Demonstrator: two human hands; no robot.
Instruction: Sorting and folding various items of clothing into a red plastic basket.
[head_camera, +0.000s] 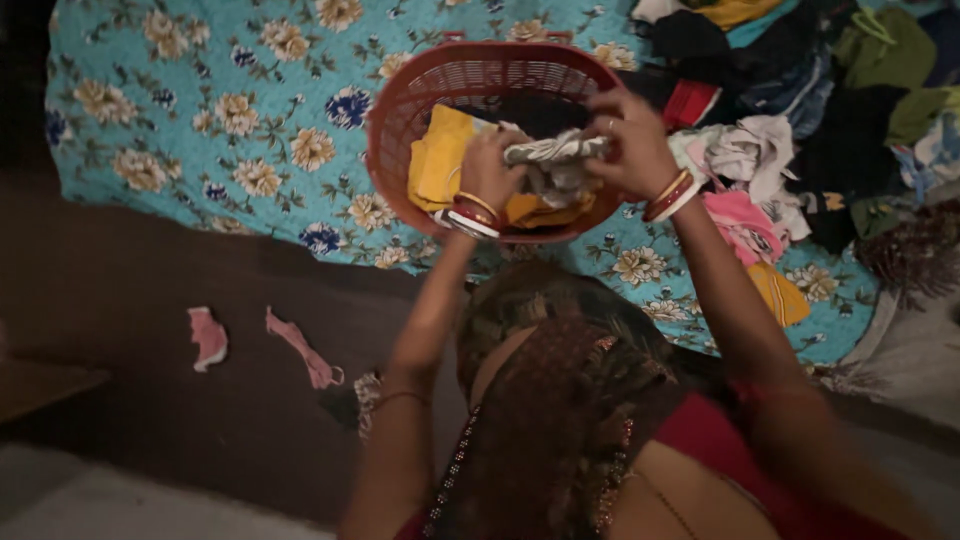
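A round red plastic laundry basket (420, 90) lies on a turquoise floral bedsheet (200, 120). Over its mouth, both my hands hold a small rolled grey-white cloth (555, 150). My left hand (490, 165) grips its left end and my right hand (630, 140) grips its right end. Red and white bangles ring both wrists. Inside the basket lie yellow cloths (440, 155) and a dark piece.
A heap of mixed clothes (800, 110) covers the sheet to the right, with pink (745, 225) and yellow (780, 295) pieces nearest. Two pink scraps (210, 338) lie on the dark floor at left. My brown patterned scarf (560, 380) hangs below.
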